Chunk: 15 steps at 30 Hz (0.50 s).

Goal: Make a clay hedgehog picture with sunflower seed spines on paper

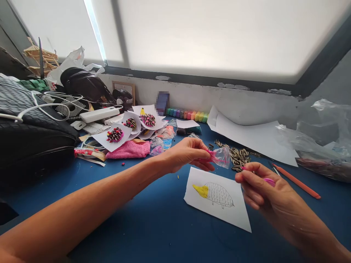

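My left hand [192, 153] is closed on a small see-through plastic bag [223, 157] with pink modelling clay [212, 156] at its near end. My right hand [260, 186] is closed in a pinch; a tiny pink bit shows at its fingertips, and a larger piece of pink clay [270, 182] is tucked in the fingers. Between and below the hands lies a white paper [216, 215] with a hedgehog drawing, its head covered in yellow clay [201, 190]. Striped sunflower seeds [240, 157] are heaped just behind the hands.
Papers with seed-and-clay hedgehogs [115, 135] lie at the left behind a pink cloth [128, 149]. A row of coloured clay [189, 115] lines the wall. An orange pen [297, 180] rests at the right, near a plastic bag [329, 146]. A black bag [33, 146] stands far left.
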### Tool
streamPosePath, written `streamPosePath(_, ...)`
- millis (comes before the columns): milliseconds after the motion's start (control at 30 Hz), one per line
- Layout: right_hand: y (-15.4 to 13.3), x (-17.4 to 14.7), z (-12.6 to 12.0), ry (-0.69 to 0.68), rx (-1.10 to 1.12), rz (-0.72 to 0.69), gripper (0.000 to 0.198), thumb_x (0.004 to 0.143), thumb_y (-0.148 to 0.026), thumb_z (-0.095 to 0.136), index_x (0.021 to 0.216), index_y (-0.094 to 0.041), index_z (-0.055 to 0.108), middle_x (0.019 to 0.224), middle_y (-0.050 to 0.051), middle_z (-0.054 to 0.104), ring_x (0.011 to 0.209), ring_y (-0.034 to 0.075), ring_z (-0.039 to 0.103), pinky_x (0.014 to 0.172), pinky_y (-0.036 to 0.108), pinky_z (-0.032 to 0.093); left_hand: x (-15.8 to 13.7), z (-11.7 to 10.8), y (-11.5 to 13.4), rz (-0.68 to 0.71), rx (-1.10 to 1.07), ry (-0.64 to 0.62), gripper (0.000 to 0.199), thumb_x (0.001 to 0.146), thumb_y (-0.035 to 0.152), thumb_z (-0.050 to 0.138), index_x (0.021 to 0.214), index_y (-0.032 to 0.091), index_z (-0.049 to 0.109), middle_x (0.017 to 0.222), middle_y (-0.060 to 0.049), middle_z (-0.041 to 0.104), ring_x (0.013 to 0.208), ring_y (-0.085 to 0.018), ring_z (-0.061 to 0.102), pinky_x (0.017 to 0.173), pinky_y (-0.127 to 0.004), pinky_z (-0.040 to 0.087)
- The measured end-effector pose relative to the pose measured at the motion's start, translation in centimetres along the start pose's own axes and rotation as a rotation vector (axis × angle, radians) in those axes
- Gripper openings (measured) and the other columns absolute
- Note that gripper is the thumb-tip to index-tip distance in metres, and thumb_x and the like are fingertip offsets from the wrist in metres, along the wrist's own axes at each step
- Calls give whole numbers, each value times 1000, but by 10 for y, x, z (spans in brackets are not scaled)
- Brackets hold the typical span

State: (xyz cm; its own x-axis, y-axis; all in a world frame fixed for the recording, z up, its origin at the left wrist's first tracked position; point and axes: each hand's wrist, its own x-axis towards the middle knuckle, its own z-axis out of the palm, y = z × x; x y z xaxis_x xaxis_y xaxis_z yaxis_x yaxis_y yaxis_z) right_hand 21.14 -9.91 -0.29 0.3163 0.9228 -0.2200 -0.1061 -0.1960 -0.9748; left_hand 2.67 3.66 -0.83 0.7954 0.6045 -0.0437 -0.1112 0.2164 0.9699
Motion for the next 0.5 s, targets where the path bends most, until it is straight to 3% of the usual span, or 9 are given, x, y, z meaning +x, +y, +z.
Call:
streamPosePath(133, -1, -2, 2, -40, 4, 21, 45, 58, -50, 89, 90, -23, 71, 70, -2, 61, 47, 5, 39, 45, 23, 40, 1, -5, 0, 6, -2, 9, 19, 84, 13, 73, 79, 13, 55, 70, -5, 72, 69, -16, 75, 80, -34, 58)
streamPosePath(233, -4, -3, 4, -62, -19, 3, 43, 58, -55, 87, 79, -21, 71, 67, -3, 55, 47, 5, 39, 44, 24, 40, 0, -3, 0, -16, -2, -17, 15, 86, 13, 71, 86, 12, 57, 72, -7, 74, 69, -17, 75, 79, -34, 58)
streamPosePath(333, -6, -2, 6, -42, -64, -38, 47, 56, -58, 87, 63, -20, 61, 63, -4, 49, 46, 6, 37, 43, 24, 39, -1, 1, 0, -40, -1, -52, 16, 85, 13, 72, 96, 11, 60, 74, -8, 74, 69, -17, 75, 79, -34, 58)
streamPosePath(500, -4, -1, 4, -12, -140, -31, 54, 58, -65, 83, 58, -21, 51, 51, -6, 40, 45, 7, 36, 43, 23, 37, -3, 4, 0, -58, 1, -93, 15, 86, 12, 69, 100, 10, 64, 75, -7, 74, 71, -16, 75, 79, -32, 59)
